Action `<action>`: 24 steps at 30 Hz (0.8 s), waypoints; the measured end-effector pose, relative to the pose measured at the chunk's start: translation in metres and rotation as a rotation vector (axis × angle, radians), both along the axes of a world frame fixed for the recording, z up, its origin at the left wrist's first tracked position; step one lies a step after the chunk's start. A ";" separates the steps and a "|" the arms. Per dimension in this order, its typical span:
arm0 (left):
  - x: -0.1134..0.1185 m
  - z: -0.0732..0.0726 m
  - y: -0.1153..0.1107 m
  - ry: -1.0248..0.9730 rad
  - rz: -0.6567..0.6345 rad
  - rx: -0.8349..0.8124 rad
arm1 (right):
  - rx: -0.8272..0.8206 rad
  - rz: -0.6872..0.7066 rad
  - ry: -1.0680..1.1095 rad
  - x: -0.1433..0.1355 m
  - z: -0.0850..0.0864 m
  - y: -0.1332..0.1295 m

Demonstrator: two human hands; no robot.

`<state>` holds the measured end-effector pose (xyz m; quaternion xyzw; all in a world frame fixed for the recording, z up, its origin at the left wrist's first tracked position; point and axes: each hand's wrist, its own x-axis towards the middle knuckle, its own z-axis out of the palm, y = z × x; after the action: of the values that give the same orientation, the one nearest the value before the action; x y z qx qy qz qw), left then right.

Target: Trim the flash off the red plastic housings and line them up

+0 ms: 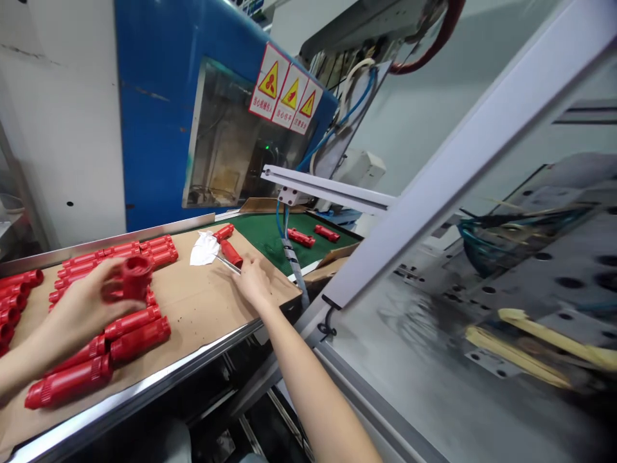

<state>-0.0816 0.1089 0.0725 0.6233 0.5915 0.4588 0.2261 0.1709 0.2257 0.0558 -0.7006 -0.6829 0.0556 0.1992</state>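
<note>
The left hand (84, 302) is clamped on a red tube (136, 275) above the cardboard sheet (202, 308). The right hand (253, 280), fingers apart, reaches toward the thin metal tool (226, 262) at the sheet's far edge. Judged step: tool pickup, requiring a precise pinch.

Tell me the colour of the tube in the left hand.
Red; the tube in the left hand shows best in the head view.

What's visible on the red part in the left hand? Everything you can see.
The red part is a tube that looks like moulded plastic, with a ribbed collar around its open end. That end points toward the camera and shows a dark hollow bore. The left hand grips it from behind, above the rows of like red tubes on the cardboard sheet. Its far end is hidden.
</note>
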 end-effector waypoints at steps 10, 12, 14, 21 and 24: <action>0.031 -0.027 0.115 0.483 -0.115 -0.173 | 0.019 -0.029 0.015 0.001 0.005 0.004; 0.034 -0.030 0.115 0.407 -0.100 -0.191 | 0.030 -0.023 0.067 -0.001 0.006 0.010; 0.038 -0.026 0.104 0.267 -0.104 -0.176 | 0.052 0.008 0.144 0.000 0.008 0.009; 0.077 -0.014 -0.006 -0.592 -0.227 -0.349 | 0.120 0.364 0.480 0.000 0.006 -0.083; 0.088 -0.035 -0.045 -1.142 -0.190 -0.428 | 0.245 0.655 0.560 -0.003 -0.011 -0.133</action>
<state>0.0063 0.0637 0.0379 0.2701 0.3979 0.5691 0.6670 0.1678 0.0925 0.0452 -0.3767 -0.7900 0.2222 0.4298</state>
